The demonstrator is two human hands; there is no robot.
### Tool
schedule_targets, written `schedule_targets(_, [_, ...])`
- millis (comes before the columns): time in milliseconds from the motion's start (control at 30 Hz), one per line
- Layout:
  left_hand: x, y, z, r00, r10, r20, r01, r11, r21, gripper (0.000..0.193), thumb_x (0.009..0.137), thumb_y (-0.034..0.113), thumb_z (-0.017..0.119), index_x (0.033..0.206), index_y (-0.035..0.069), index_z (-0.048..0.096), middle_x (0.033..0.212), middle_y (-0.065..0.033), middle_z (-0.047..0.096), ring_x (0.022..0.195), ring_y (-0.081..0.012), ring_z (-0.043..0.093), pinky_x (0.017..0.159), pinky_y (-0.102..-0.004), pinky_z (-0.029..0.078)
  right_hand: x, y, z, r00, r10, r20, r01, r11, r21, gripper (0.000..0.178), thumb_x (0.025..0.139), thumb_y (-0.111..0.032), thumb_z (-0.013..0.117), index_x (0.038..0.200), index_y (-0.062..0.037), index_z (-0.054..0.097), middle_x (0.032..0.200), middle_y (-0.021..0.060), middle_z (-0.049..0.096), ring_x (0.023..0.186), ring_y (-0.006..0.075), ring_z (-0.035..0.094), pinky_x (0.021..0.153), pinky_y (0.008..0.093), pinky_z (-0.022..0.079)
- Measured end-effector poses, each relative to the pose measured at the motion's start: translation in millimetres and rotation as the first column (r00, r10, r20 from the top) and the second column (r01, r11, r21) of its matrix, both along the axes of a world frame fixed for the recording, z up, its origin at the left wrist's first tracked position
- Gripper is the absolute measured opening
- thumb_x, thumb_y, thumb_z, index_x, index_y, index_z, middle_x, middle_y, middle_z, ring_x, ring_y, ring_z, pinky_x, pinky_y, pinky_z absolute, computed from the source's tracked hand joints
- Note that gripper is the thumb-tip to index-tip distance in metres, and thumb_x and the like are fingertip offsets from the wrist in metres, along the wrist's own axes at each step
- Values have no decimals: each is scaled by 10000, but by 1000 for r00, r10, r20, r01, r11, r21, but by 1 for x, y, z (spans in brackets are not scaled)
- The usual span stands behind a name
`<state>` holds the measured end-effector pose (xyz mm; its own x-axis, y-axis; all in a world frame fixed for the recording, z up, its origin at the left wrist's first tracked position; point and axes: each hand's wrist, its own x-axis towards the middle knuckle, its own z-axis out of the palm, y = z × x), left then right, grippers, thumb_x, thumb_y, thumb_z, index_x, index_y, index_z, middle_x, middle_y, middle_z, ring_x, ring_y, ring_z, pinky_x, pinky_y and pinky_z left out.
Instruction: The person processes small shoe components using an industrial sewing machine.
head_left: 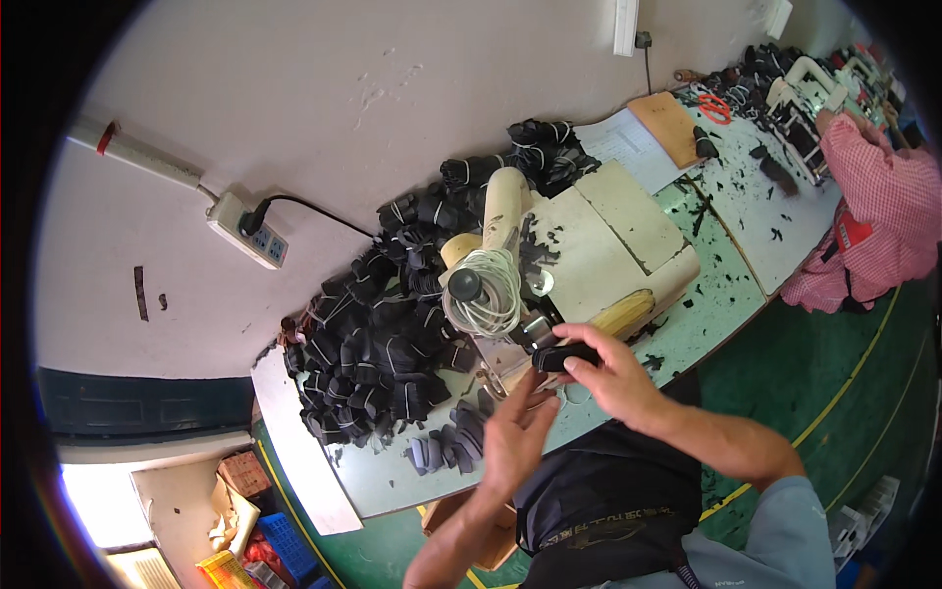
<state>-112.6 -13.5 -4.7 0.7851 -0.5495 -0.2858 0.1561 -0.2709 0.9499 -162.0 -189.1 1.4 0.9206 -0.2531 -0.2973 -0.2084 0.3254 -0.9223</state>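
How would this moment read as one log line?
Right hand: holding black piece; left hand: close by, contact unclear; cream machine: ahead; black bundles: heaped beside machine

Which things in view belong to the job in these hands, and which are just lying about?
Seem to belong:
- small black soft-looking piece, in the right fingers
- cream boxy machine
- tied black fabric bundles
- curved dark-grey pieces

Seem just lying about:
- brown rectangular board
- blue plastic crate
- reddish-brown box
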Motion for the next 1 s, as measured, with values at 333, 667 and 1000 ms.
schedule_targets(333, [-19,-8,-6,695,-104,711,-92,969,231,518,889,-27,535,1399,-88,466,1310,-283,556,1214,-461,535,1053,-494,424,-18,76,1,968,-144,-204,240,764,600,309,1069,-171,455,1319,-12,543,1251,62,582,1117,138,555,984,290,448])
schedule_targets(667, [94,20,25,924,-338,-179,380,864,330,386,961,194,619,1288,-11,621,1001,-100,717,802,-124,666,706,-283,544,13,-13,-1,947,301,-113,-290,645,-707,165,932,-160,653,1019,-20,651,967,143,665,882,282,665,782,374,516])
schedule_targets(1000, [112,-7,9,958,-246,-149,288,817,499,354,906,274,682,1103,-16,728,807,-78,723,640,-125,644,596,-278,517,37,-16,1,985,170,32,-32,360,-933,203,862,-97,690,1033,-13,621,859,147,612,878,372,597,764,465,485])
